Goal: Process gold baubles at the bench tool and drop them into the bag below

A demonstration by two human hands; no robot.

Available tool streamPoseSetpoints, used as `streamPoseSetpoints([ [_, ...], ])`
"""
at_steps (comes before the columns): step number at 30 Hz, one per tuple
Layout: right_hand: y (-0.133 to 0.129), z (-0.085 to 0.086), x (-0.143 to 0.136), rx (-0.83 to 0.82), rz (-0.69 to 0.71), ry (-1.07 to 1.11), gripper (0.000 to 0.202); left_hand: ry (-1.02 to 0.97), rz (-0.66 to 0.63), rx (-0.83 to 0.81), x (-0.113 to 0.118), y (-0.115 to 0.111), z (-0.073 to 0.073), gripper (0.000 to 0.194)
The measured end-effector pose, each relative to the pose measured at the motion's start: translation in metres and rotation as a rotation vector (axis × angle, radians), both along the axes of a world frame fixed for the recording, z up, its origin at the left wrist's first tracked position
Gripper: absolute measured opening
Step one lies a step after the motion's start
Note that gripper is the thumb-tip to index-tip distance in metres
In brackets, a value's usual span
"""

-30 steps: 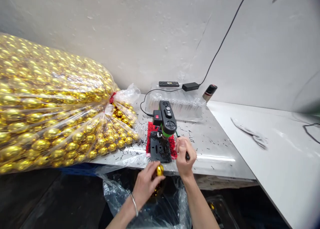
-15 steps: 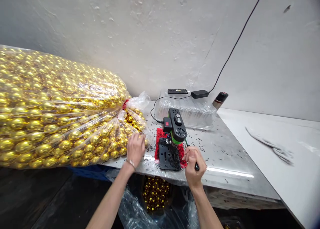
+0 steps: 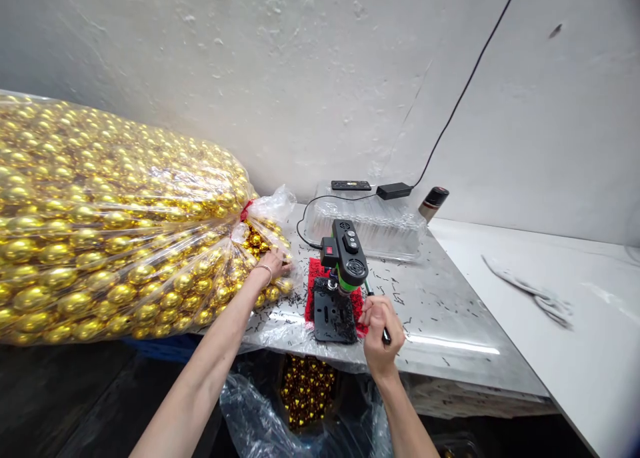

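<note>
My left hand (image 3: pixel 275 263) lies over the mouth of a clear plastic bag (image 3: pixel 285 205) of shiny gold balls (image 3: pixel 133 293). Its fingers reach out among the balls there, and the tips are partly hidden. My right hand (image 3: pixel 383 328) is wrapped round the black-ended lever handle (image 3: pixel 386 337) of a small black and green bench tool (image 3: pixel 350 258). Beneath the tool's head is a black slotted base plate (image 3: pixel 333 315), which lies on a red mat (image 3: pixel 311 298). No ball shows under the head.
Small black scraps litter the metal table (image 3: pixel 440 311). Behind the tool stand a clear plastic tray (image 3: pixel 370 228), a power adapter (image 3: pixel 394 191) with its cable, and a dark-capped can (image 3: pixel 434 203). More gold balls (image 3: pixel 307 388) lie in plastic below the table edge.
My left hand has moved up and left, further onto the balls at the bag's mouth. My right hand stays on the lever handle. The view has shifted slightly.
</note>
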State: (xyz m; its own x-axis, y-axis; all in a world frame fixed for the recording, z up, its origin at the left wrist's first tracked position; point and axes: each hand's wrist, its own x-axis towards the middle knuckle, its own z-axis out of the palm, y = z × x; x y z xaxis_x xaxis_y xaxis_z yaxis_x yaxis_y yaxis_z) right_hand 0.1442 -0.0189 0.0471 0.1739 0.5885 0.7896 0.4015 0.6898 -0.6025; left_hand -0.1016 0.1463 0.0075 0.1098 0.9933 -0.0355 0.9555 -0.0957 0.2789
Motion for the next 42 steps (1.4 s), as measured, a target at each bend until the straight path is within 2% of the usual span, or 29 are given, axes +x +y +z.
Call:
streamPoseSetpoints([
  [3,0.0,-0.002,-0.002,-0.011,-0.003,0.046,0.031,-0.101,0.01,0.031,-0.001,0.001,-0.004,0.043],
  [8,0.0,-0.003,-0.002,-0.014,-0.011,0.039,0.031,-0.346,0.023,0.064,-0.003,-0.003,-0.003,0.023],
  [11,0.0,-0.003,0.0,-0.017,-0.007,0.012,0.03,-0.536,0.087,0.097,-0.004,-0.007,0.003,0.019],
  [15,0.0,-0.002,0.001,0.004,-0.011,-0.016,0.03,-0.845,0.169,0.108,-0.006,-0.018,0.018,0.029],
  [19,0.0,-0.001,0.0,0.012,-0.013,-0.02,0.03,-1.194,0.252,0.071,-0.012,-0.051,0.031,0.038],
  [23,0.0,-0.002,-0.001,0.005,-0.01,-0.005,0.031,-1.744,0.413,-0.223,-0.006,-0.097,0.035,0.041],
  [26,0.0,-0.002,-0.001,0.005,-0.019,-0.005,0.031,-1.932,0.479,-0.425,0.01,-0.126,0.033,0.04],
  [30,0.0,-0.001,-0.001,0.022,-0.012,-0.024,0.03,-1.945,0.47,-0.536,0.041,-0.142,0.022,0.037],
  [33,0.0,0.001,-0.001,0.034,-0.006,-0.043,0.029,-1.841,0.419,-0.514,0.064,-0.141,0.011,0.028],
  [35,-0.001,0.001,-0.001,0.035,-0.01,-0.053,0.029,-1.71,0.372,-0.461,0.077,-0.138,0.003,0.027],
  [38,-0.001,0.002,-0.001,0.024,-0.018,-0.056,0.029,-1.462,0.261,-0.383,0.093,-0.13,-0.007,0.037],
  [42,-0.002,0.002,0.0,0.017,-0.009,-0.072,0.029,-1.113,0.096,-0.27,0.102,-0.123,-0.016,0.041],
])
